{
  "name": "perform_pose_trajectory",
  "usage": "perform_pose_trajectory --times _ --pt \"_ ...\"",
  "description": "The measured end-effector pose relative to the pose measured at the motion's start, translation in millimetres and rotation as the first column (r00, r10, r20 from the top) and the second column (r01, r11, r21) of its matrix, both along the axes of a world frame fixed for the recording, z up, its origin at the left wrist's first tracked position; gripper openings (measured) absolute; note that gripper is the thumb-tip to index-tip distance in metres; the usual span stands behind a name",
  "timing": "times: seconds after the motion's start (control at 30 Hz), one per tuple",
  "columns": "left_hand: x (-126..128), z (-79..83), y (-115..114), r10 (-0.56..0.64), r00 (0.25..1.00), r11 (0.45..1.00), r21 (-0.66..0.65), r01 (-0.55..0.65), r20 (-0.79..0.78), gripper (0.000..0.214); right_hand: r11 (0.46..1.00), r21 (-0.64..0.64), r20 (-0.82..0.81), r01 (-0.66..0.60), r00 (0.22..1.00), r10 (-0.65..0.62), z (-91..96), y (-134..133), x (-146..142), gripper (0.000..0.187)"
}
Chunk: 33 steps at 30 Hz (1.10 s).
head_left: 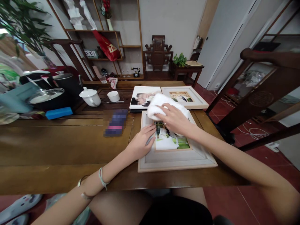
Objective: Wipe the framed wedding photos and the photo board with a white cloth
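Observation:
A framed photo with a wide pale border lies flat at the table's near edge. My right hand grips a folded white cloth over the upper part of this frame, covering some of the picture. Fingers stretched out, my left hand rests on the frame's left side beside the photo. Just beyond lie a photo panel and a second pale picture frame, side by side.
On the wooden table are a pixelated dark blue item, a white lidded pot, a white cup, a blue block and a glass-lidded pan. A dark wooden chair stands at the right.

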<state>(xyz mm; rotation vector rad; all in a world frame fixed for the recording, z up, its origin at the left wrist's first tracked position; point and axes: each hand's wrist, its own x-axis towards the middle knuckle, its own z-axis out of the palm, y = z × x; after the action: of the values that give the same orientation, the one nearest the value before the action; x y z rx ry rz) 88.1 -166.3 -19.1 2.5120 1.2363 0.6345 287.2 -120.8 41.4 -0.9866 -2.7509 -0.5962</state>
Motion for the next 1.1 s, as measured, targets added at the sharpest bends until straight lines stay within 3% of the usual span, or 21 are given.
perform_pose_trajectory --times 0.13,0.27,0.77,0.93,1.1 --pt "0 1.3 1 -0.006 1.0 1.0 0.013 0.006 0.029 0.037 0.992 -0.065 0.048 -0.109 0.992 0.113 -10.7 14 -35 0.031" --pt "-1 1.0 1 -0.018 0.999 1.0 0.017 0.017 0.049 0.038 0.987 -0.104 0.039 -0.12 0.991 0.124 -18.7 18 -36 0.028" --pt "-1 -2.1 0 0.001 1.0 1.0 -0.028 -0.001 -0.003 0.042 0.993 -0.027 0.177 0.117 0.978 -0.11 -20.2 2 72 0.043" --pt "-1 -2.0 1 -0.002 1.0 1.0 -0.017 0.002 0.0 0.041 0.993 -0.099 0.188 0.067 0.981 -0.047 -19.0 -28 64 0.039" --pt "-1 -2.1 2 -0.005 1.0 1.0 0.007 0.005 0.003 0.041 0.937 -0.336 0.088 -0.092 0.988 0.128 -4.5 -89 49 0.038"
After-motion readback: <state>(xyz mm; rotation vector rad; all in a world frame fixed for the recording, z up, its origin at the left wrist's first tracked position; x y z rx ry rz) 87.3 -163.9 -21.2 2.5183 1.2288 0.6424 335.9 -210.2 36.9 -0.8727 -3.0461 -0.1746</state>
